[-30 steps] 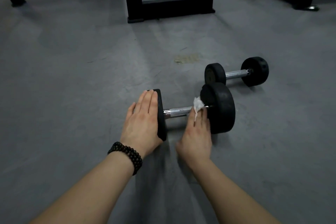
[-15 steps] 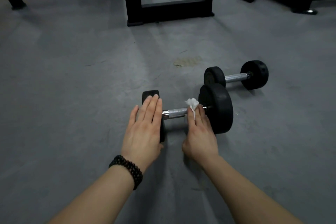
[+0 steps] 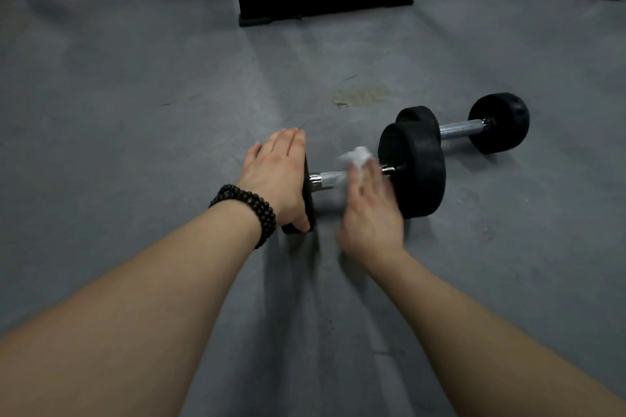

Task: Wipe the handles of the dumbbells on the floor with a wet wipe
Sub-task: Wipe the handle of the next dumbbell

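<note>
Your left hand (image 3: 277, 176) is lying flat, fingers straight and together, against the outer face of the near dumbbell (image 3: 411, 167), which is resting on the grey floor (image 3: 135, 112). Your right hand (image 3: 371, 210) is blurred; its fingers are pressing a crumpled wet wipe (image 3: 355, 156) onto the chrome handle (image 3: 330, 178), though how tightly is unclear. Beyond those fingertips, the second dumbbell (image 3: 498, 122) is sitting just behind.

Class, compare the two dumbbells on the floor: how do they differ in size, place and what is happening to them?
The near black dumbbell with chrome handle has bigger end weights than the far black dumbbell with chrome handle. The left hand rests on the near one and the right hand presses a white wet wipe to its handle; the far one lies untouched. Both lie on the grey floor.
</note>
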A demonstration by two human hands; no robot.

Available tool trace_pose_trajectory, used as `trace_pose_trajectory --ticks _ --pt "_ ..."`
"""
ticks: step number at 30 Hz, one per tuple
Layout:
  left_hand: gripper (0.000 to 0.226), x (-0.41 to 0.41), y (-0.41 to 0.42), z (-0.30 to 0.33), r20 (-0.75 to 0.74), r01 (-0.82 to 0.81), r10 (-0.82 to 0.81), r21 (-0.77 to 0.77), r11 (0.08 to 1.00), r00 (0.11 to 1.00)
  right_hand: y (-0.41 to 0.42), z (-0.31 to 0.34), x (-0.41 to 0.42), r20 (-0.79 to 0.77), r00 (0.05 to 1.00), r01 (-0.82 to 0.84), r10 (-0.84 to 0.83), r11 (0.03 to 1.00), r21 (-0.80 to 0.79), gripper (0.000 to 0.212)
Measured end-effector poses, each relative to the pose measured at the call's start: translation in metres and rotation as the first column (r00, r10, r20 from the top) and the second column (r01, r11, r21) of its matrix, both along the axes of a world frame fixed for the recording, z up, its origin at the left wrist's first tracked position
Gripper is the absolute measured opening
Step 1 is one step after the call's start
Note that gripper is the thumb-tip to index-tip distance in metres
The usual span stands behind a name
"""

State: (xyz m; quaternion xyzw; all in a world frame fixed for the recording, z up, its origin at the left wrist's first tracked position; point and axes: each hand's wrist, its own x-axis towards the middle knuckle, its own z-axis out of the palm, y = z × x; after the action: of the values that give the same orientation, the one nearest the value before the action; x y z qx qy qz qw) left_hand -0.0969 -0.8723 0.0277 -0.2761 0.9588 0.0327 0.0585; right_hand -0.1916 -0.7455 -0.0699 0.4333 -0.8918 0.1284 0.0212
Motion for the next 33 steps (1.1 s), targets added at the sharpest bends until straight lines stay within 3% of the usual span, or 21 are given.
trace_pose_trajectory --ticks 2,3,7,8,12,13,17,22,25,28,33 --pt "0.150 -0.002 -0.003 0.001 0.004 -0.004 0.004 0.009 1.000 1.000 -0.002 0.000 0.002 0.032 0.982 0.186 -0.185 0.982 -0.037 0.097" --pt "0.151 -0.003 -0.004 0.001 0.004 -0.004 0.004 0.010 1.000 1.000 -0.008 0.002 0.008 0.047 0.980 0.194 -0.192 0.980 -0.034 0.101" --pt "0.148 -0.005 -0.006 0.004 0.011 -0.010 0.009 0.034 0.999 1.000 -0.022 0.004 0.024 -0.011 0.985 -0.172 0.172 0.984 0.040 0.102" --pt "0.148 -0.005 -0.005 0.005 0.011 -0.007 0.007 0.038 0.999 1.000 -0.017 0.004 0.017 -0.044 0.985 -0.167 0.169 0.985 0.039 0.098" --pt "0.151 -0.006 -0.005 0.007 0.012 -0.007 0.006 0.038 0.999 1.000 -0.003 -0.005 -0.004 -0.045 0.985 0.166 -0.168 0.985 -0.053 0.089" --pt "0.151 -0.006 -0.006 0.007 0.015 -0.007 0.007 0.040 0.999 1.000 -0.008 -0.004 0.002 -0.008 0.988 0.157 -0.157 0.987 -0.040 0.092" --pt "0.148 -0.010 -0.012 0.010 0.028 -0.003 0.001 0.072 0.997 1.000 -0.022 0.001 0.021 0.004 0.982 -0.187 0.187 0.981 0.045 0.098" --pt "0.147 -0.006 -0.015 0.005 -0.048 -0.007 0.012 0.098 0.995 0.999 0.000 -0.007 -0.011 0.018 0.995 0.094 -0.094 0.994 -0.054 0.092" --pt "0.136 0.013 -0.004 -0.012 -0.216 0.042 -0.043 -0.010 0.999 0.976 -0.003 -0.001 -0.015 0.067 0.997 0.048 -0.045 0.998 -0.042 0.096" --pt "0.146 0.018 -0.001 -0.019 -0.172 0.064 -0.079 -0.091 0.994 0.982 -0.005 0.001 -0.025 0.080 0.997 -0.001 0.000 1.000 0.009 0.098" --pt "0.144 0.001 -0.003 -0.017 -0.173 -0.043 0.026 -0.092 0.995 0.985 -0.019 0.019 -0.049 0.012 0.997 -0.079 0.078 0.985 0.153 0.104"
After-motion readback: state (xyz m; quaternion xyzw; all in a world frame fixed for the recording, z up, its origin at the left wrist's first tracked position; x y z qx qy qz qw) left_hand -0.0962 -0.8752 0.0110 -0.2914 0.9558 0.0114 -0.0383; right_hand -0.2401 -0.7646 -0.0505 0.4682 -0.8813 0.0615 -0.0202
